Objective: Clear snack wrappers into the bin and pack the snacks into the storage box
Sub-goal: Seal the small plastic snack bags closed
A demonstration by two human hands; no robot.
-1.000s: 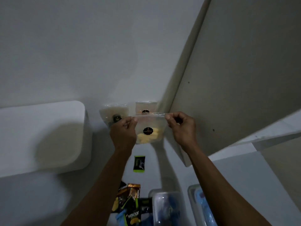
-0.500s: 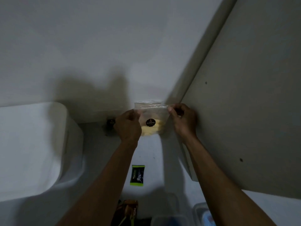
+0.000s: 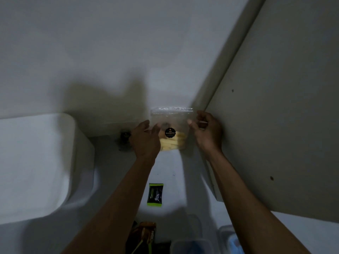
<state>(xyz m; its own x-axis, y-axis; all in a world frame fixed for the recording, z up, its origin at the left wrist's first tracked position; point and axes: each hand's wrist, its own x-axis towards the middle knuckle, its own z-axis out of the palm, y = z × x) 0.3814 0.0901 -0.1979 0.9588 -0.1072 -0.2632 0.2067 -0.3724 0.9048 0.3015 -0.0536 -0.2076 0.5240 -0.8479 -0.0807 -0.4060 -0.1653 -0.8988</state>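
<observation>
I have the clear bag (image 3: 171, 125) up in front of me, upright against the wall (image 3: 110, 43), its sealed strip on top and running left to right between my two hands. The yellow sticks (image 3: 173, 143) sit in its lower half, under a round black sticker (image 3: 170, 133). That wide top edge is the axis that matters: my right hand (image 3: 207, 132) is at its right end, my left hand (image 3: 145, 140) lower, along the left side.

The right fingers are curled, thumb (image 3: 190, 122) forward at the bag's right edge. It looks like a pinch on the edge, though blur keeps me from being sure of contact. The left hand reads as loose, fingers extended toward the bag's left side and partly covering it; I cannot tell whether they touch it or only sit just in front. I judge the right hand to be the nearer one and the one carrying the bag.

Both forearms reach straight ahead and slightly inward, wrists level.

Below, on the white surface (image 3: 170, 171), a green-edged packet (image 3: 155, 194) lies flat between my forearms. Gold-and-black wrappers (image 3: 145, 235) and clear tubs (image 3: 190, 245) sit at the bottom, near me. The bag has to travel down and back toward those tubs, so I would keep the top edge level to stop the sticks shifting.
</observation>
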